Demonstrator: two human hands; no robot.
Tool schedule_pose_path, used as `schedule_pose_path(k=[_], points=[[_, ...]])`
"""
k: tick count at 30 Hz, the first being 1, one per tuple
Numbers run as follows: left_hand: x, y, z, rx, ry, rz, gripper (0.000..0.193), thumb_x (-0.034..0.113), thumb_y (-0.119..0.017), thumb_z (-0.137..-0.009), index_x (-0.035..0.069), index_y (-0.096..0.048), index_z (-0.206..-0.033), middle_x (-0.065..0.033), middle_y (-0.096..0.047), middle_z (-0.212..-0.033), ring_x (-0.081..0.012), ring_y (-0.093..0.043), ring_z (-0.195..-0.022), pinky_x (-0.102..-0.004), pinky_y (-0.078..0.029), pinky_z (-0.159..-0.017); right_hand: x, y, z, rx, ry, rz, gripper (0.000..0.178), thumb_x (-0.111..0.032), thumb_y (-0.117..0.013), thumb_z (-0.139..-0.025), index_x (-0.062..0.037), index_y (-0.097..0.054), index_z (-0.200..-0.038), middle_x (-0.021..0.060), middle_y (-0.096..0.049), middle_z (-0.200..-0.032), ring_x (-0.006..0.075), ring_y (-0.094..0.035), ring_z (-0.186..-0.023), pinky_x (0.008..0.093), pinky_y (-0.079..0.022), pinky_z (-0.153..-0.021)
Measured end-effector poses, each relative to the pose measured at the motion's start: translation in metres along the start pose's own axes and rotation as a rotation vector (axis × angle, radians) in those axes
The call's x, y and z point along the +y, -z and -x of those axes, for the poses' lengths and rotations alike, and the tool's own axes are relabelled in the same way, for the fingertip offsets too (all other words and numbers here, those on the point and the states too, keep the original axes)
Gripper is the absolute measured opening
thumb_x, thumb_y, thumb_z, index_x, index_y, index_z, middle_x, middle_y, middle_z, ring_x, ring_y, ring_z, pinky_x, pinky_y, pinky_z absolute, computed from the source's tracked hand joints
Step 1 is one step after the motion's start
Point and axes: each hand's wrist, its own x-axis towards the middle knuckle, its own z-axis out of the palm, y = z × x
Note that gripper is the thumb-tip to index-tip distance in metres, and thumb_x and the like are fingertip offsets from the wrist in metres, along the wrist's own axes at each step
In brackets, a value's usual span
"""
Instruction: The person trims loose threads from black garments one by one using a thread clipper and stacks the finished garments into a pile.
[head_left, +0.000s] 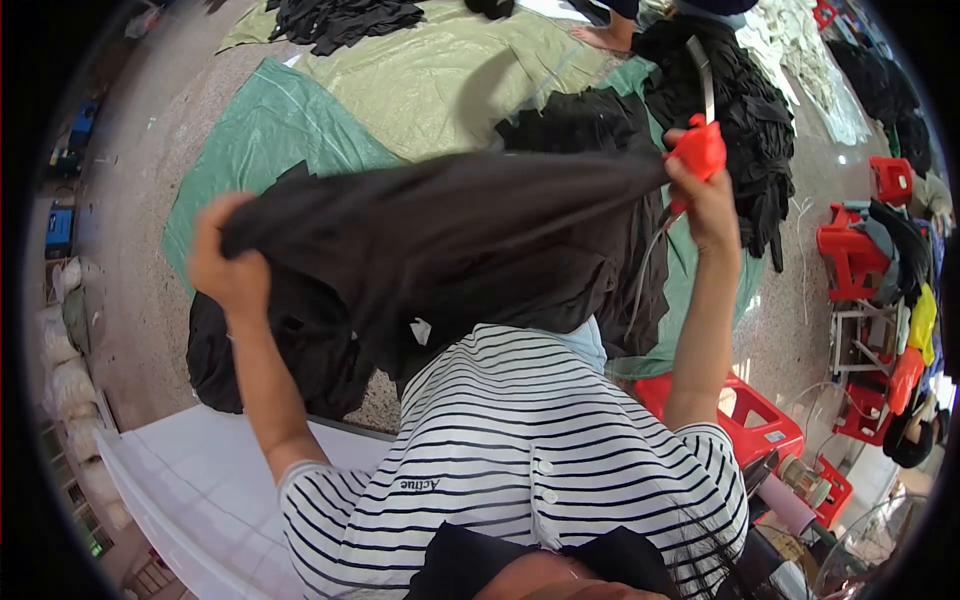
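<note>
A black garment [420, 230] is stretched sideways in front of me, blurred by motion. My left hand [228, 255] is closed round its left end. My right hand [705, 195] pinches the garment's right end and also has a red-handled tool [698, 150] in its grip. A pale, narrow metal piece [703, 75] rises from that tool, and a grey cord [645, 265] runs down below it. What kind of tool it is I cannot make out. A small white label [421, 331] shows on the dark cloth near my body. More black garments [290, 345] lie beneath, at the left.
Green sheeting [285, 125] and olive sheeting [430, 85] cover the floor ahead. A black garment pile [740, 150] lies at the far right. Red stools [850, 250] stand at the right, another red stool [760, 420] beside me. A person's bare foot [605, 38] shows at the top.
</note>
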Motion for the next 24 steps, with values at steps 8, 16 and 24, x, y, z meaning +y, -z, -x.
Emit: schedule_pose_path(k=[8,16,24], points=[[0.019,0.071,-0.039,0.184,-0.324,-0.013,0.035,-0.012,-0.067,-0.064,-0.004,-0.068,-0.097,-0.0151,-0.071,-0.092,-0.0251,-0.069,-0.085,-0.0331,-0.054,-0.080,-0.078,-0.023,0.016,0.131,0.419,-0.012,0.044,-0.003,-0.067,-0.087,-0.0032,-0.054,-0.129,0.0032,-0.062,-0.115,0.0049,-0.057,-0.080,0.0189,-0.042,-0.061],[0.036,0.017,0.150,-1.096,0.170,0.118,0.033,0.006,-0.074,-0.068,0.004,-0.067,-0.101,-0.0123,-0.062,-0.094,-0.0324,-0.061,-0.094,-0.0411,-0.050,-0.081,0.089,0.016,0.041,0.063,0.084,0.769,0.043,-0.004,-0.067,-0.083,-0.0063,-0.059,-0.125,0.0132,-0.066,-0.100,0.0261,-0.062,-0.095,0.0348,-0.047,-0.088],[0.088,-0.047,0.124,-0.545,0.486,0.566,0.006,0.003,-0.068,-0.085,-0.001,-0.068,-0.090,-0.0104,-0.067,-0.086,-0.0167,-0.062,-0.067,-0.0248,-0.047,-0.059,0.069,-0.025,0.113,0.060,0.151,0.974,0.044,-0.019,-0.068,-0.089,-0.0100,-0.057,-0.131,0.0171,-0.055,-0.101,0.0322,-0.060,-0.091,0.0392,-0.048,-0.081]])
